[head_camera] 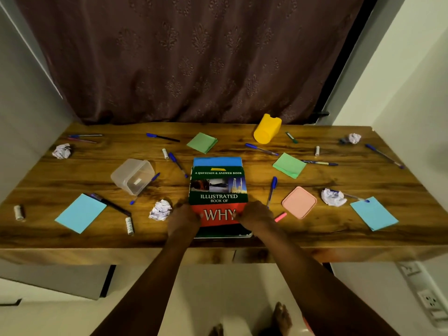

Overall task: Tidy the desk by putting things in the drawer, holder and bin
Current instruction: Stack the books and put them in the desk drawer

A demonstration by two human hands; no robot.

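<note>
The book (pixel 218 190) lies in the middle of the desk (pixel 72 238), close to the front edge. The left hand (pixel 183 220) and the right hand (pixel 256 214) each hold one side, so each grip is pinching the book. To do it well, lift it flat with both hands. Keep clear of the paper ball (pixel 160 209) and the blue pen (pixel 271 190) beside it.

The desk (pixel 351 178) is varnished, grainy wood with a soft sheen. The book (pixel 218 190) has a glossy cover. The box (pixel 132 177) is clear plastic, the cup (pixel 266 128) smooth yellow plastic, the curtain (pixel 194 57) matt patterned cloth.
</note>
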